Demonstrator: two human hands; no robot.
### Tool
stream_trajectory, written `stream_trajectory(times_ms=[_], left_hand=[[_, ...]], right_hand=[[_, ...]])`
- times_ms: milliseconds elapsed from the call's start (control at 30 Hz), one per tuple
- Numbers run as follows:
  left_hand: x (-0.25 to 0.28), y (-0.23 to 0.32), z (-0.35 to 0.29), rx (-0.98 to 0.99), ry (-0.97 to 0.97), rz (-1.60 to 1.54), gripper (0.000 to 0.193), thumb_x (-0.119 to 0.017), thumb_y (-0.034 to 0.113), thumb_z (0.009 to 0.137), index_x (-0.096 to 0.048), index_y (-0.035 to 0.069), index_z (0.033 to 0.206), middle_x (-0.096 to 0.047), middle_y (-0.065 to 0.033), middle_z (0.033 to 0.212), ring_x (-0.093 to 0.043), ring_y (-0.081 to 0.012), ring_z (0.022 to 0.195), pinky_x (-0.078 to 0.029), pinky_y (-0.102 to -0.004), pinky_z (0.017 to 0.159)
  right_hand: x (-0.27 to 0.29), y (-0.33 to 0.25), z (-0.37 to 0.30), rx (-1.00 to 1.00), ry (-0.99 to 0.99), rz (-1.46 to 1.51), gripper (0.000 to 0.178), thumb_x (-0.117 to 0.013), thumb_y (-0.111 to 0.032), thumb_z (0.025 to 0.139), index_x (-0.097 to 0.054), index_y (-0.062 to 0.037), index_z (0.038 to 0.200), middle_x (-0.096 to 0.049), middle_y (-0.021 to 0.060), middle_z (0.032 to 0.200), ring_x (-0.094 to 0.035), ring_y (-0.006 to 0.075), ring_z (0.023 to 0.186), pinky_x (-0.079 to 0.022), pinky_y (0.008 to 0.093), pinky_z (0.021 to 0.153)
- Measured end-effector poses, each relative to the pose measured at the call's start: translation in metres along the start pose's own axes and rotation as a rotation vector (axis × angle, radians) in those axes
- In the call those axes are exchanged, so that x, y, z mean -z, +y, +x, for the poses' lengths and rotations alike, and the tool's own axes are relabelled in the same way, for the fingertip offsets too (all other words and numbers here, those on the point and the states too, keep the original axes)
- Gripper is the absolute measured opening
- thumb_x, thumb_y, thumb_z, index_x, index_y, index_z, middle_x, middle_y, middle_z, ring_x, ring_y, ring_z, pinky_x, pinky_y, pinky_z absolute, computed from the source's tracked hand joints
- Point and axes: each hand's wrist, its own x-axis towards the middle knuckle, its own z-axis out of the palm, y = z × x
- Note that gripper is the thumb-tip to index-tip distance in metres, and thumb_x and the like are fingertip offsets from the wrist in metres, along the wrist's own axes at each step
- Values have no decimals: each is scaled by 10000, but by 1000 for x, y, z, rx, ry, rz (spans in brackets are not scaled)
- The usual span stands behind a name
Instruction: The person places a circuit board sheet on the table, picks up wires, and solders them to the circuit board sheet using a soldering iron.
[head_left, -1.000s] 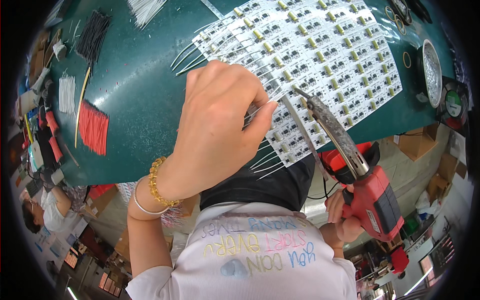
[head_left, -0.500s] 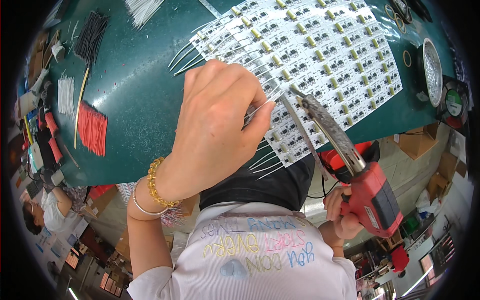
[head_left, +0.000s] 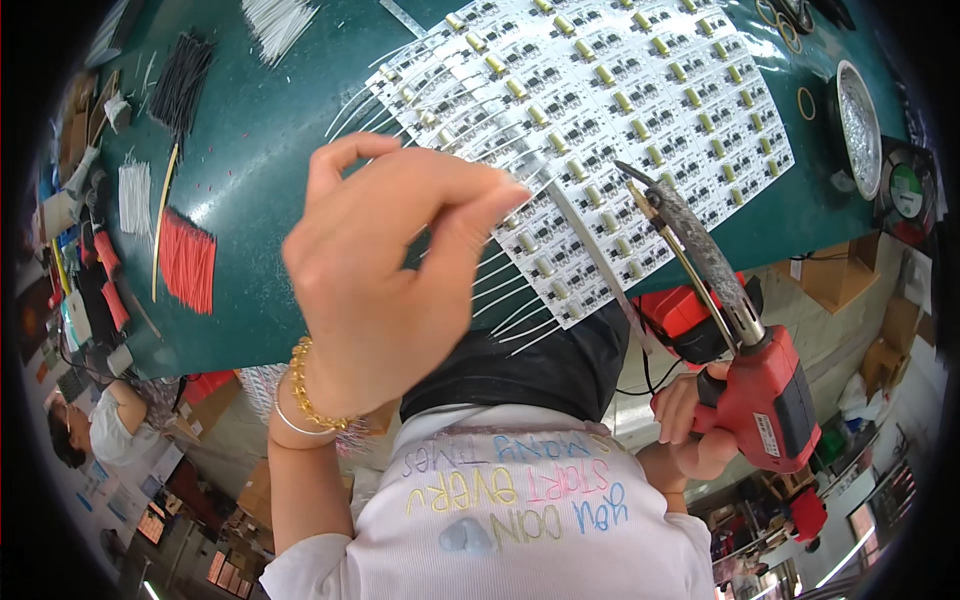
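My left hand [head_left: 385,265] is raised over the left edge of a white circuit board panel [head_left: 680,130], thumb and forefinger pinched together. Whatever lies between those fingertips is too small to make out. Thin white wires [head_left: 505,290] stick out from the panel's left side, some passing behind this hand. My right hand [head_left: 690,430] grips a red soldering gun [head_left: 765,400] by its handle. Its dark tip [head_left: 640,175] hovers over the panel, with a thin brass-coloured tube beside it. A flat metal strip [head_left: 590,240] lies across the boards.
On the green table [head_left: 270,200] at left lie bundles of red wires [head_left: 187,262], black wires [head_left: 180,85] and white wires [head_left: 135,197], beside a thin stick. A metal bowl [head_left: 858,130] and a solder spool [head_left: 905,195] stand at right. Another person [head_left: 105,425] sits far left.
My left hand has moved left and toward me, away from the soldering spot. The soldering gun has shifted slightly right, its tip drawing away from the wire. The panel appears shifted slightly left.
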Motion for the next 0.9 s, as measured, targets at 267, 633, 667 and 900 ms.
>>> stream_trajectory(times_ms=[267, 633, 667, 900], left_hand=[[-38, 6, -13, 144, 25, 39, 94, -719, 56, 749, -637, 75, 708, -580, 8, 652, -451, -130, 616, -369, -264, 663], [-35, 5, -9, 181, -55, -3, 117, -733, 70, 737, -626, 80, 689, -550, 12, 611, -435, -128, 609, -366, -266, 647], [-33, 4, -8, 185, -61, -3, 118, -733, 69, 736, -626, 80, 687, -548, 11, 608, -435, -127, 602, -367, -267, 645], [-34, 2, -10, 164, -54, 2, 120, -734, 68, 733, -623, 77, 688, -548, 10, 607, -435, -127, 589, -368, -267, 651]], right_hand=[[6, 2, -8, -54, -18, -4, 783, -503, -608, 859, -354, 48, 1261, -458, -10, 493, -431, 105, 390, -340, 243, 402], [12, 23, -38, -39, 211, -148, 668, -530, -594, 851, -481, 32, 1078, -462, -9, 520, -439, 123, 416, -374, 260, 447], [24, 26, -45, -43, 206, -148, 668, -530, -594, 851, -481, 32, 1078, -462, -9, 520, -439, 123, 416, -374, 260, 447], [34, 12, -44, -249, 26, -533, 343, -665, -390, 742, -585, -57, 756, -480, 25, 701, -482, 166, 621, -353, 287, 562]])
